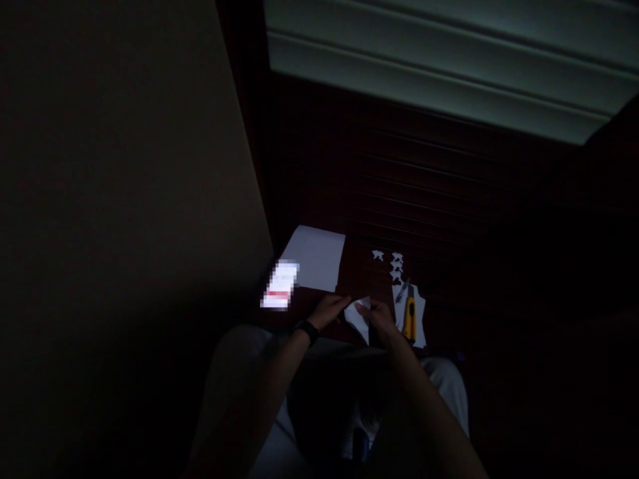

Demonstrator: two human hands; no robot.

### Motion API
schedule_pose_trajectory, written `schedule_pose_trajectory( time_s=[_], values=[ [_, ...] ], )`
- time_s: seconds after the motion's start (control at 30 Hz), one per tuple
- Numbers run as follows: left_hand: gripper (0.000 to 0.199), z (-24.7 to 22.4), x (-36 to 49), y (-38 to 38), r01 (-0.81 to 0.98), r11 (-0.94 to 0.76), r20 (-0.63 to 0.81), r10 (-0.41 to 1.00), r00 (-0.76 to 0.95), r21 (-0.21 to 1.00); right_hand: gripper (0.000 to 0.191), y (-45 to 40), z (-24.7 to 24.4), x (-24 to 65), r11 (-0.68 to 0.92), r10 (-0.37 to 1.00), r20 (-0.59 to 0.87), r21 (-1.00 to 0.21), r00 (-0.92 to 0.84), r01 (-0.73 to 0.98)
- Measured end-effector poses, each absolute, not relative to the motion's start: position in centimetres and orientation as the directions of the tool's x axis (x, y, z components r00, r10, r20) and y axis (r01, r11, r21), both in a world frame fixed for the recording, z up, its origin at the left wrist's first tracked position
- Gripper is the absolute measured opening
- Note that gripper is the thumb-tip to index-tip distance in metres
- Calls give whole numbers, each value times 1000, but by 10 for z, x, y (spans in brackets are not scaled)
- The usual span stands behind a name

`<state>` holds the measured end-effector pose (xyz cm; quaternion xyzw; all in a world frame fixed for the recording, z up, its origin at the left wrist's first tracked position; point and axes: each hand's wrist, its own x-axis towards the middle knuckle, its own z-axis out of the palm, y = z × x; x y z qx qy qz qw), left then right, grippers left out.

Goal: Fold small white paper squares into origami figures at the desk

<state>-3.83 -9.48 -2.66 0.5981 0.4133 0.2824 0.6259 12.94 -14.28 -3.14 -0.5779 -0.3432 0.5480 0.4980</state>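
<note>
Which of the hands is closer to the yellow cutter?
Right. The right hand is just left of the yellow cutter, while the left hand is farther off, across the white paper.

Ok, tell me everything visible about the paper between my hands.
The paper is white and thin-looking, with angular outlines and a sharp corner pointing toward you. It is held near the close edge of the dark table. Your right hand grips its right side, reaching over its face; your left hand is at its upper left edge, its grip unclear. Dim light hides finer detail.
</note>
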Motion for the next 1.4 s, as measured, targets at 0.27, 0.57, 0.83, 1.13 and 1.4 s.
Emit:
schedule_pose_trajectory(
  time_s=[0.27, 0.57, 0.83, 1.13, 1.4],
  values=[
    [43, -30, -36, -94, 55, 116, -128, 864, 487, 992, 38, -139, -37, 122, -252, 928, -291, -950, 231, -183],
    [37, -29, -38, -95, 10, 115, -105, 866, 488, 993, 45, -154, -11, 137, -213, 964, -250, -930, 89, -301],
    [37, -24, -43, -96, -7, 147, -123, 853, 507, 989, 44, -154, -16, 130, -206, 971, -233, -927, 50, -312],
    [32, -27, -44, -94, -11, 184, -150, 831, 535, 983, 39, -157, -15, 131, -209, 976, -220, -938, 9, -276],
    [32, -26, -45, -94, -5, 198, -164, 824, 543, 980, 36, -155, -19, 133, -230, 970, -243, -930, 9, -288]
  ],
)
